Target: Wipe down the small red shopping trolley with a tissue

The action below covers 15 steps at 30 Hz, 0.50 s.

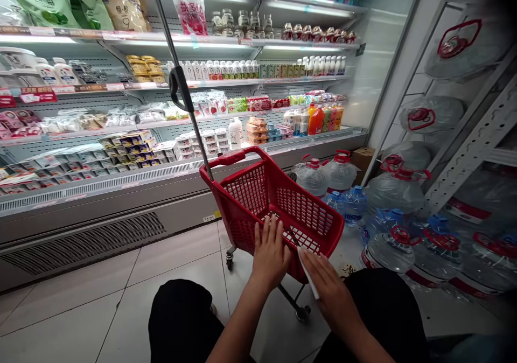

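A small red wheeled shopping basket (250, 190) stands on the tiled floor in front of me, its long grey pull handle (181, 88) rising up and to the left. My left hand (270, 252) lies with fingers stretched out on the basket's near rim. My right hand (327, 282) is just to the right of it, fingers flat, with a white cloth or paper (307, 270) under it against the basket's near corner. My knees in black trousers show at the bottom.
An open refrigerated display (161, 115) with shelves of dairy and packaged food runs along the left and back. Several large water jugs (388, 244) with red caps sit on the floor to the right, beside a metal rack (468, 147) holding more.
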Available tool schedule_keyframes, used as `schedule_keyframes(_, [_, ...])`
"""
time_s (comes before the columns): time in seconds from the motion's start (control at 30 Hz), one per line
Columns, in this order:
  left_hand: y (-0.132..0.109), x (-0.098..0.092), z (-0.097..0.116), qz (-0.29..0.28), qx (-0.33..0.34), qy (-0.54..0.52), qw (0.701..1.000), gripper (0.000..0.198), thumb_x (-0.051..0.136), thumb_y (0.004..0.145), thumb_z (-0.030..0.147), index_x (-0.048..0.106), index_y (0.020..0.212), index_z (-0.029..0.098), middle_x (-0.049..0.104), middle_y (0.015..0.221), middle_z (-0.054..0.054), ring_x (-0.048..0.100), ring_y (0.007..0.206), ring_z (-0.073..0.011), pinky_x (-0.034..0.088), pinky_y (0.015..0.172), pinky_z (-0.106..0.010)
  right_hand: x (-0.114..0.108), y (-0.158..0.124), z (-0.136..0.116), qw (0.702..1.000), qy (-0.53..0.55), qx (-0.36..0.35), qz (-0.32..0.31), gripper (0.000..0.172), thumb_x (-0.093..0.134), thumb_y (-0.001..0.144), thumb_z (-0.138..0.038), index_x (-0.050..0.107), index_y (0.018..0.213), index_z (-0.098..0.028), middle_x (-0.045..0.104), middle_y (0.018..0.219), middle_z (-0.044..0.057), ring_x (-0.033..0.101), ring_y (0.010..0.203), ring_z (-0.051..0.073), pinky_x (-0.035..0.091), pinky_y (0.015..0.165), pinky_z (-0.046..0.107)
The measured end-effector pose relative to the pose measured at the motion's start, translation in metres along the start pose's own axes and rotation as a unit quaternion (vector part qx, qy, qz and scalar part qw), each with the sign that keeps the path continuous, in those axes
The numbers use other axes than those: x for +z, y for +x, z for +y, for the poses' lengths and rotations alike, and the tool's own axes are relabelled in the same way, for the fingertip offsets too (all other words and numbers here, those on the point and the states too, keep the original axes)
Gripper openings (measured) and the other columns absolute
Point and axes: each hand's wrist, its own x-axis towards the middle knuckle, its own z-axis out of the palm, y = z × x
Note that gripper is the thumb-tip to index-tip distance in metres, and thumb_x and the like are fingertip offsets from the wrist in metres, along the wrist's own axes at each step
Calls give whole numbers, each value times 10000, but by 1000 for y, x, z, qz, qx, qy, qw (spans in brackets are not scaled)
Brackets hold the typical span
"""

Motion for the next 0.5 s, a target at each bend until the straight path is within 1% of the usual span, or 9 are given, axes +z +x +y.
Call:
schedule_keyframes(0.07, [-7, -2, 3, -4, 18, -2, 1000, 619, 454, 1046, 365, 346, 1625, 173, 217, 1739, -106, 190, 1613, -265, 151, 1317, -553, 1, 0, -8, 999, 13, -47, -9, 958, 299, 768, 72, 167, 1680, -186, 439, 1644, 72, 402, 1524, 202, 372, 1255, 449])
schedule_keyframes(0.1, [-11, -4, 1, -7, 17, -1, 1000, 598, 442, 1054, 355, 353, 1623, 195, 214, 1741, -93, 193, 1613, -259, 149, 1316, -559, 2, -1, -8, 997, 20, -79, -14, 952, 292, 772, 78, 186, 1677, -198, 451, 1636, 63, 400, 1524, 189, 372, 1254, 435])
schedule_keyframes(0.17, [-15, -11, -9, -11, 4, 2, 1000, 566, 421, 1067, 340, 360, 1621, 237, 213, 1743, -74, 194, 1613, -255, 142, 1310, -588, 1, -5, 1, 990, 34, -135, -22, 941, 285, 779, 86, 228, 1668, -219, 474, 1622, 44, 402, 1521, 167, 364, 1256, 414])
schedule_keyframes(0.23, [-15, -18, -22, -14, -8, 7, 1000, 557, 413, 1072, 330, 358, 1621, 261, 219, 1741, -68, 192, 1613, -254, 149, 1304, -603, -2, -9, 23, 987, 42, -152, -24, 937, 288, 778, 86, 253, 1662, -224, 484, 1615, 37, 398, 1522, 162, 346, 1265, 417])
schedule_keyframes(0.33, [-13, -23, -32, -8, -34, 22, 999, 544, 401, 1074, 310, 382, 1610, 221, 255, 1729, -97, 200, 1611, -253, 159, 1309, -584, -5, -13, 62, 994, 33, -104, -9, 963, 307, 749, 65, 255, 1664, -233, 473, 1623, 39, 385, 1532, 183, 318, 1278, 461])
schedule_keyframes(0.4, [-14, -22, -29, -3, -44, 34, 998, 538, 388, 1073, 297, 405, 1594, 168, 280, 1717, -121, 200, 1610, -259, 154, 1314, -576, -6, -10, 77, 998, 18, -62, -4, 997, 318, 724, 54, 240, 1669, -254, 463, 1630, 26, 386, 1532, 188, 311, 1282, 478])
schedule_keyframes(0.43, [-16, -20, -25, -2, -40, 38, 998, 537, 390, 1069, 296, 417, 1586, 152, 290, 1712, -127, 199, 1610, -264, 151, 1316, -577, -5, -7, 78, 999, 11, -46, 0, 1006, 326, 719, 50, 229, 1672, -257, 463, 1630, 21, 390, 1530, 190, 315, 1282, 479])
schedule_keyframes(0.47, [-18, -18, -19, -3, -30, 39, 999, 537, 399, 1064, 300, 428, 1579, 149, 299, 1709, -127, 199, 1610, -269, 152, 1317, -577, -4, -3, 74, 999, 4, -33, 4, 1011, 334, 718, 48, 216, 1676, -253, 464, 1630, 20, 393, 1529, 193, 320, 1282, 481])
schedule_keyframes(0.5, [-21, -15, -13, -6, -17, 38, 999, 536, 409, 1059, 303, 437, 1573, 154, 304, 1708, -124, 201, 1610, -271, 157, 1317, -573, -1, 1, 65, 1000, 0, -27, 10, 1015, 340, 716, 47, 203, 1678, -242, 465, 1630, 25, 395, 1528, 198, 324, 1282, 484])
